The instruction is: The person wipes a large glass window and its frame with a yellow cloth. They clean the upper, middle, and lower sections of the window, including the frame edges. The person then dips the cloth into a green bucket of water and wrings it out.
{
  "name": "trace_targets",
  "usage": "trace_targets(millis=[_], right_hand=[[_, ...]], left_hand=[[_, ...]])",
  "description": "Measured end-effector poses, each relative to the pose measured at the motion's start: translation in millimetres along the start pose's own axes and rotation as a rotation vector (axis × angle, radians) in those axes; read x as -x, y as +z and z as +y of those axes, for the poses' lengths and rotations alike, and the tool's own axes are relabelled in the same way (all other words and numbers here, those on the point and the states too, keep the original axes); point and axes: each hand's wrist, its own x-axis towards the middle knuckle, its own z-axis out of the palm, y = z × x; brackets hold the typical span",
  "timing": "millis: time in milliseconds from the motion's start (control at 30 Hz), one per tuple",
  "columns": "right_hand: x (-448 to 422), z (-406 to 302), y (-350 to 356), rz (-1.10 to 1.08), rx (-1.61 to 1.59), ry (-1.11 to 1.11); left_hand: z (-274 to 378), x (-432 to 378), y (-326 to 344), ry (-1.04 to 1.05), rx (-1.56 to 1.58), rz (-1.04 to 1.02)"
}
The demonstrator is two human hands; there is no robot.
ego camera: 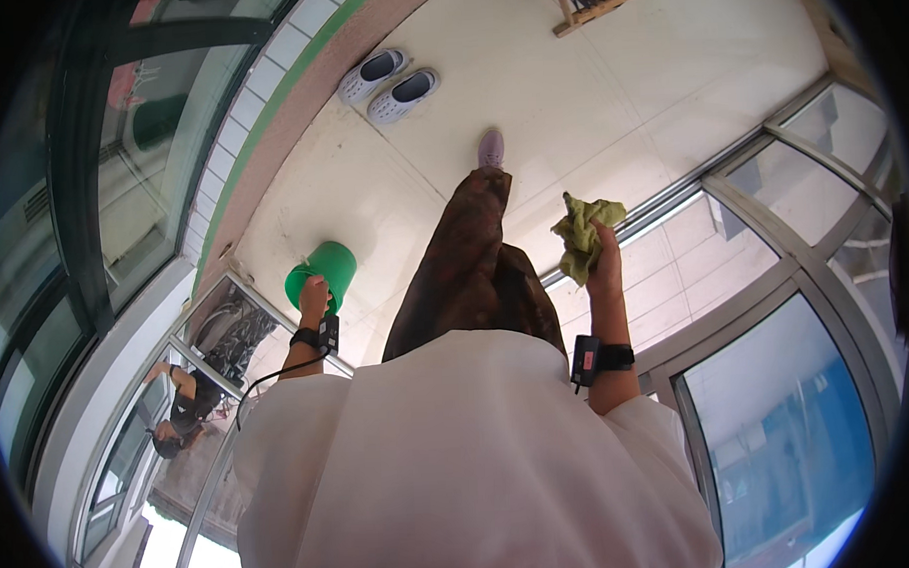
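My left hand (316,297) grips the edge of a green plastic bucket (341,269). The bucket hangs tilted at my left side, and its inside is mostly hidden from me. Bunched in my right hand (607,260) is a crumpled yellow-green cloth (582,231), held out to the right of my legs. Each wrist wears a black strap with a small box, and a cable runs from the left one.
A pair of pale clogs (391,87) sits on the tiled floor (553,93) by the left wall. Metal-framed glass doors (781,393) stand at right, windows (83,184) at left. A low wooden-framed stool (587,5) is ahead. Through glass at lower left, a person (185,413) appears.
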Motion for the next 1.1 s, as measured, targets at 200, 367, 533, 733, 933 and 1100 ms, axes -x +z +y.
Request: trace_targets(millis=[200, 367, 533, 733, 933, 1100], right_hand=[[0.1, 101.8, -55.9, -0.023, -0.051, 0.111], [43.7, 205.0, -98.0, 0.184, 0.08, 0.12], [83.4, 293.9, -123.6, 0.26, 0.244, 0.006], [174.1, 416.3, -104.5, 0.625, 0.041, 0.198], [213.0, 507.3, -119.2, 0.783, 0.154, 0.305], [196.8, 533.8, -115.0, 0.747, 0.214, 0.418]], left_hand=[[-109.7, -16.2, -5.9, 0.286, -0.383, 0.097], [-124.5, -59.1, -30.7, 0.325, -0.635, 0.059], [-135.5, -162.1, -34.8, 0.503, -0.974, -0.051], [-203.0, -286.4, -16.1, 0.785, -1.051, -0.137], [-235.6, -384.0, 18.0, 0.762, -0.899, -0.246], [-236.5, -457.4, 46.9, 0.468, -0.67, -0.415]])
